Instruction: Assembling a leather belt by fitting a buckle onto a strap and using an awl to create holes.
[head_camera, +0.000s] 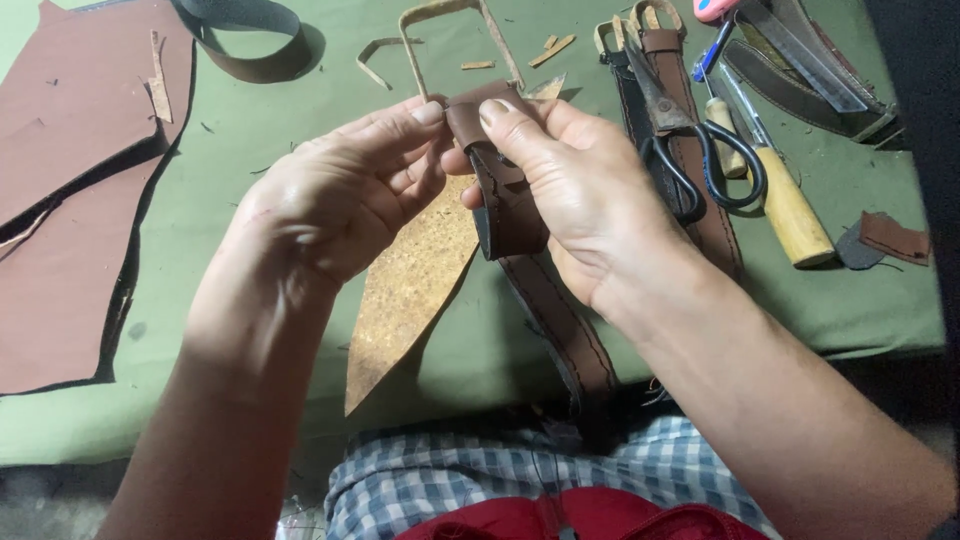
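A brown leather belt strap is shown at the centre of the frame, its folded end pinched between both hands above the green work surface. The fold is gripped by the thumb and fingers of the right hand, which is closed around the strap; the same end is met by the thumb and forefinger tips of the left hand, closed in a narrow pinch. The strap is judged light, pliant yet springy at the fold, and best held at that doubled end, where the stitched edges give purchase. Its long axis is seen to run from the fold at upper centre down towards the lower right, over the table edge to the checked garment. Beneath the hands a rusty pointed metal blade is laid, tip towards the lower left. Black-handled scissors and a wooden-handled tool are placed at upper right, and brown leather sheets at the left.
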